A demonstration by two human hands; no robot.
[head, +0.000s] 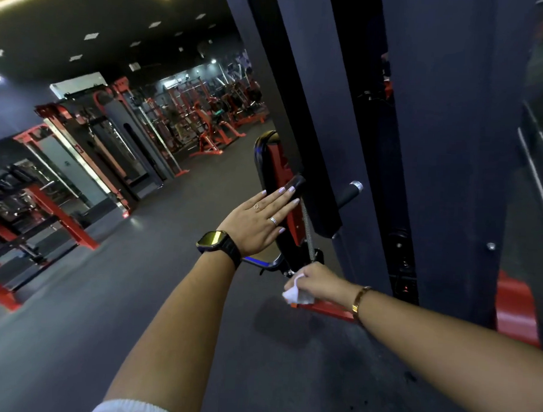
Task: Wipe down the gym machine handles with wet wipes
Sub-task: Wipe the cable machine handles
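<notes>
The left hand is pressing flat, fingers straight, against the machine's pad while the right hand is clutching a wipe

Reaching forward with both arms, bare along the forearms, white sleeve at the left upper arm. Holds left hand up and flat, fingers straight and close together, palm turned away, back of hand toward camera. Wears a watch on the left wrist and two rings on that hand (which fingers, hard to tell). Reaches lower and further right with right hand, knuckles up, fingers curled round a white wipe. Wears a thin bracelet on the right wrist. Carries left above right, not touching.
</notes>
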